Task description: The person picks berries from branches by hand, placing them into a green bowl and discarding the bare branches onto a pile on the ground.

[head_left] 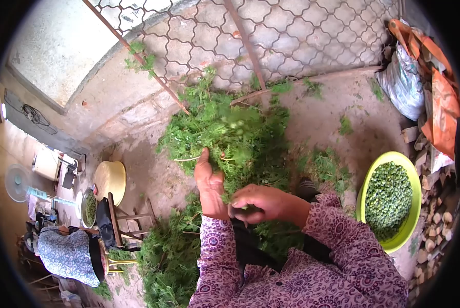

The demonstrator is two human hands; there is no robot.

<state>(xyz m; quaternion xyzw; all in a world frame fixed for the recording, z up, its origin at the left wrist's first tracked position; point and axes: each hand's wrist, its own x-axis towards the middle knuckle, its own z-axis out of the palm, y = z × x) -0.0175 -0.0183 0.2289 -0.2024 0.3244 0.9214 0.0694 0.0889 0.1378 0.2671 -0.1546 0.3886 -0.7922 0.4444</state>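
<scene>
Head view, left hand: the left hand (210, 186) is raised against the near side of the greenery, palm partly in view, one finger pointing up; the other fingers are narrow, seemingly closed around a sprig (233, 123).
Sprig: just beyond the left hand, its leafy part blurred among the greenery, so its outline is hard to tell.
Stem: a pale stem (187, 159) juts out to the left, just beside the raised finger.
Right hand: the right hand (272, 204) is curled in, thumb near the fingers, beside the left wrist; whether it holds anything, I cannot tell.
Sleeves: purple, patterned sleeves (217, 251) on both arms.
Greenery: a leafy heap (189, 134) in front of the hands, at the foot of the grille; a second heap (165, 264) to the left of the left arm.
Grille: a wire grille (243, 43) stands against the wall (112, 97).
Tub: a yellow-green tub (416, 197) on the right, well apart from the hands, holding small green fruits (389, 200).
Right edge: firewood (437, 220), a pale sack (402, 87) and an orange sheet (441, 113).
Left side: a fan (17, 182), a yellowish basin (110, 179), a chair (116, 226) and another person (68, 255), bent over.
</scene>
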